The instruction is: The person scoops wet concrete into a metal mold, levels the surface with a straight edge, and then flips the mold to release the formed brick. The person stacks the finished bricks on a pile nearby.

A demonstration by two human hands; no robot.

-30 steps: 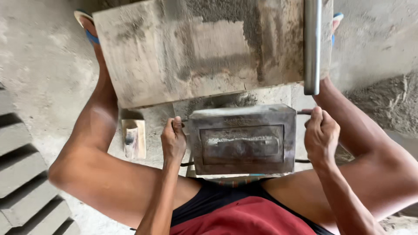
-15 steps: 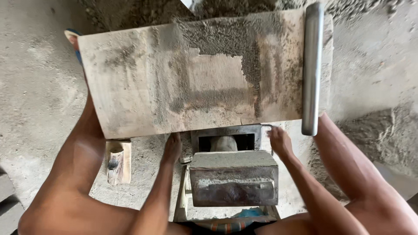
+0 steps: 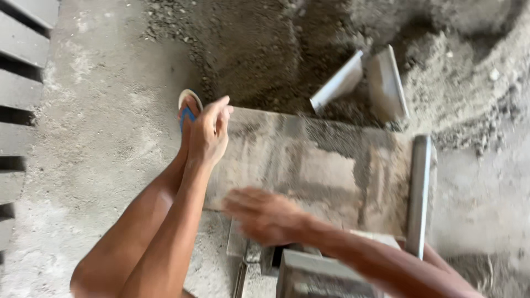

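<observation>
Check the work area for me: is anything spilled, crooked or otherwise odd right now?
Loose sandy mix is heaped on the floor beyond the board, and two slabs lie tilted, half sunk in it. Mix is also smeared across the board. The right hand is blurred.

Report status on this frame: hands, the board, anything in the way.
Left hand open, raised at the flat board's left edge. Right hand blurred, empty, over the metal mould. Metal bar lies along the board's right edge.

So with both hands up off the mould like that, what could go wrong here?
1. The right hand, blurred with motion, sweeps just above the metal mould box; it might knock a hard edge.
2. The left hand hangs open over the gritty board, so it could scrape on it.
3. The sandalled foot sits beside loose sand and could slip.
</observation>
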